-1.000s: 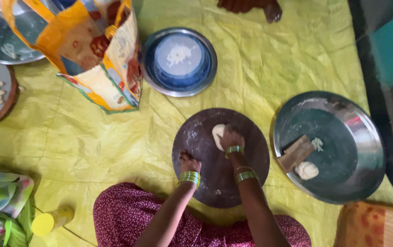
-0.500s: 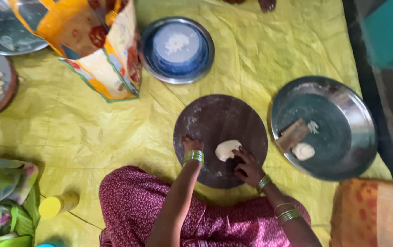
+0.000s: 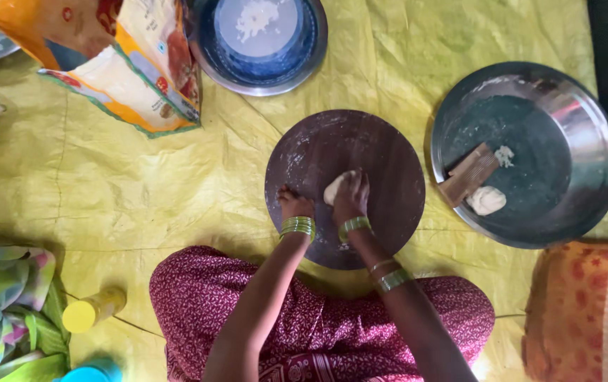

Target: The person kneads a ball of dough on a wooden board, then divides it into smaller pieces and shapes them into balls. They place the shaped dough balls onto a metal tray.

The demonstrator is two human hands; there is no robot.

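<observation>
Person seated on a yellow floor sheet (image 3: 141, 177), round dark wooden rolling board (image 3: 382, 152) dead centre of frame, lightly floured; small dough ball (image 3: 334, 189) sits on the board just below its middle; right hand (image 3: 352, 197) lies palm-down over the dough, fingers curled on top of it, covering its right part; left hand (image 3: 294, 206) planted on the board's lower left edge, fingers folded, holding nothing that I can see, just beside the right hand but not touching it; green bangles on both wrists.

Step in hand, by my read: pressing or rounding the dough ball against the board with the right hand while the left steadies the board; dough is a thick lump, not flattened out.

Next move, judged only: even downward pressure and a turn of the lump; it would need flour to stop sticking; no rolling pin identifiable in view.

Around it: steel plate (image 3: 587, 127) at right of frame, holding a second dough piece (image 3: 486, 200), a brown wooden block-like tool (image 3: 468, 174) and a small dough scrap; blue-lined steel bowl (image 3: 304, 60) with a white lid or flour at top centre; printed orange and yellow bag (image 3: 127, 78) at upper left; yellow-capped bottle (image 3: 92, 310) at lower left, next to patterned cloth (image 3: 0, 297); orange cushion (image 3: 580, 311) at lower right.
</observation>
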